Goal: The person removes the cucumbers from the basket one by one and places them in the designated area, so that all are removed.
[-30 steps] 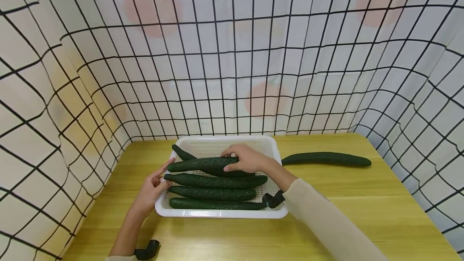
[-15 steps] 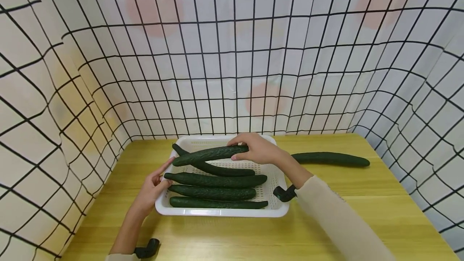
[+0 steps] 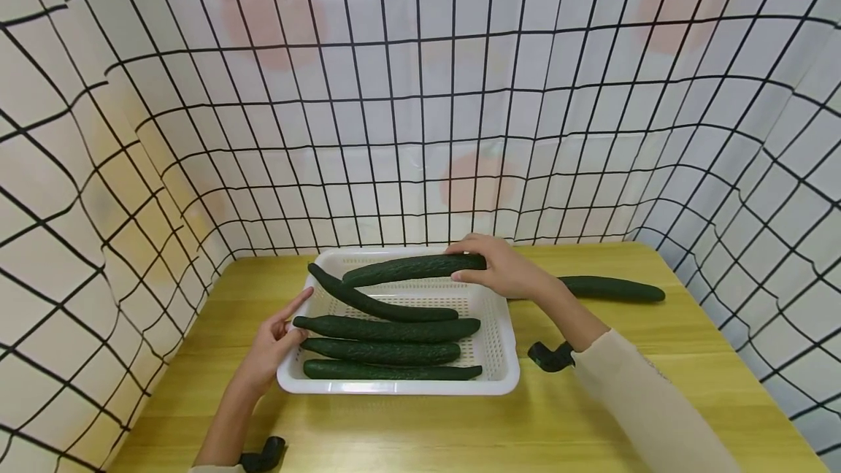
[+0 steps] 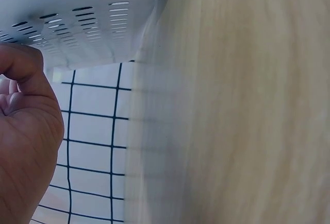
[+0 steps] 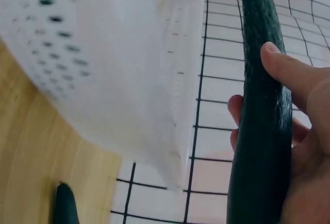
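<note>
My right hand grips a dark green cucumber near its right end, holding it above the back of the white plastic basket. In the right wrist view, thumb and fingers wrap around this cucumber, apart from the basket wall. My left hand holds the basket's left rim. Its curled fingers meet the slotted wall in the left wrist view. Inside the basket lie a curved, slanted cucumber and three roughly parallel ones, among them the front cucumber.
Another cucumber lies on the wooden table to the right of the basket, its left end hidden behind my right arm. A black wire grid encloses the table's back and sides.
My right hand has lifted the cucumber off the others and carried it up and to the right, uncovering the slanted one. My left hand stays at the basket's rim.
</note>
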`<state>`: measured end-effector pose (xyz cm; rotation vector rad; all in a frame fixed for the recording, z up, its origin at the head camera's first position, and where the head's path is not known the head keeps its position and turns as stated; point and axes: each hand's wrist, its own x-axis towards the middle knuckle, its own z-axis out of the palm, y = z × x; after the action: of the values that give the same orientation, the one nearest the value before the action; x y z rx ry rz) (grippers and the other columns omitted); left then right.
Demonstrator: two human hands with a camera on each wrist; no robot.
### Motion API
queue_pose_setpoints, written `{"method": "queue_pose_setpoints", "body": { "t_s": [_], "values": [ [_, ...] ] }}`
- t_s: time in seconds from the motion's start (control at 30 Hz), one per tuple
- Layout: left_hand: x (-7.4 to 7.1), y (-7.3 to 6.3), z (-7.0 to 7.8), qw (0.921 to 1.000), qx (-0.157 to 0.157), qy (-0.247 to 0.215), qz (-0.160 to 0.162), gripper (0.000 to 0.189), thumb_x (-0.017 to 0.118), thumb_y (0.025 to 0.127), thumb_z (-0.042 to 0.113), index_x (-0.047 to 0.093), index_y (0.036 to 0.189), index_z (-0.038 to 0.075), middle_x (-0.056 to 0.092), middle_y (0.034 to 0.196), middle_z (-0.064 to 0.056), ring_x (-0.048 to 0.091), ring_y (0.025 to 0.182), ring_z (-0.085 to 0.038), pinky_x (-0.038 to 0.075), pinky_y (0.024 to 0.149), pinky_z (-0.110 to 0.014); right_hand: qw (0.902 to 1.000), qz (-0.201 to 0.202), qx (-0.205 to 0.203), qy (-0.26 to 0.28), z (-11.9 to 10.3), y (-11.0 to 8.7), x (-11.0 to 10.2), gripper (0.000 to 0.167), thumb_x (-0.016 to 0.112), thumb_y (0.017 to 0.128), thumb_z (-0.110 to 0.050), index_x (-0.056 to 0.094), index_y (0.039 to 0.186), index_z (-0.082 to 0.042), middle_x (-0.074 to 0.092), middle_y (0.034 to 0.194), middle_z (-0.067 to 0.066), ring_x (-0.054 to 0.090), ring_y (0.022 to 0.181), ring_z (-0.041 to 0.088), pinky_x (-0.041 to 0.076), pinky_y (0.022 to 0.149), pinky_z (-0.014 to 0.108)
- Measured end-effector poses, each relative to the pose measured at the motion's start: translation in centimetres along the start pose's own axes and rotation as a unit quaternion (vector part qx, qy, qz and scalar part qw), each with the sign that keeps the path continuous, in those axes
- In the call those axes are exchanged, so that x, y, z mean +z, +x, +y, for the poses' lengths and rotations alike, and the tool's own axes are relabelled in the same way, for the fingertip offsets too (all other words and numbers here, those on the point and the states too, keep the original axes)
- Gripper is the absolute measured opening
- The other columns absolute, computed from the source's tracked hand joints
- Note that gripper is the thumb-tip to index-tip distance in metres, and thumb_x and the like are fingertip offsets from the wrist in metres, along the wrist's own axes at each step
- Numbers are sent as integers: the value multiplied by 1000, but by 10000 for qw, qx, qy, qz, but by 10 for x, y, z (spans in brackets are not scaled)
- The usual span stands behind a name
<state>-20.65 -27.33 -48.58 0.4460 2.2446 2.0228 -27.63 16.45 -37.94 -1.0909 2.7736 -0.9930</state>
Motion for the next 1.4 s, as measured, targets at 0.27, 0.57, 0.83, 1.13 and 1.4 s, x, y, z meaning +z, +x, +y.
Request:
{"method": "queue_pose_setpoints", "body": {
  "t_s": [0.27, 0.57, 0.83, 1.13, 1.4],
  "values": [
    [1, 0, 1, 9998, -113, 149, 90, 70, 50, 98, -5, 28, 163, 9, 66, 71, -7, 71, 67, -17, 63, 62, -38, 9988, 236, 285, -307, 12, -27, -17, 47, 68, 99, -37, 62, 142, -19, 61, 138, 6, 58, 124, 28, 51, 100, 53],
    [0, 1, 3, 9994, -92, 307, 123, 70, 50, 98, -5, 29, 163, 9, 67, 71, -2, 70, 66, -17, 63, 62, -38, 9960, 578, 466, -492, 32, -59, -43, 47, 66, 101, -34, 59, 144, -15, 59, 140, 10, 55, 130, 34, 47, 104, 60],
    [-2, -2, 3, 9988, -101, 454, 167, 69, 51, 98, -4, 30, 163, 9, 66, 70, -3, 69, 63, -16, 63, 60, -39, 9930, 674, 696, -676, 49, -87, -53, 47, 63, 103, -30, 57, 145, -11, 58, 138, 11, 56, 126, 36, 47, 101, 63],
    [-2, -2, 4, 9974, -141, 669, 220, 68, 51, 99, -2, 33, 162, 12, 63, 72, -16, 66, 59, -14, 62, 58, -41, 9877, 825, 1151, -667, 67, -118, -64, 51, 62, 104, -30, 52, 150, -11, 48, 152, 20, 43, 139, 49, 38, 105, 71],
    [-2, 0, 5, 9975, -55, 686, 168, 68, 51, 98, -3, 32, 162, 9, 61, 71, -20, 64, 58, -13, 62, 56, -40, 9845, 1057, 1105, -858, 92, -147, -73, 49, 64, 102, -25, 53, 147, -7, 51, 148, 22, 45, 134, 51, 41, 99, 68]
  ]
}}
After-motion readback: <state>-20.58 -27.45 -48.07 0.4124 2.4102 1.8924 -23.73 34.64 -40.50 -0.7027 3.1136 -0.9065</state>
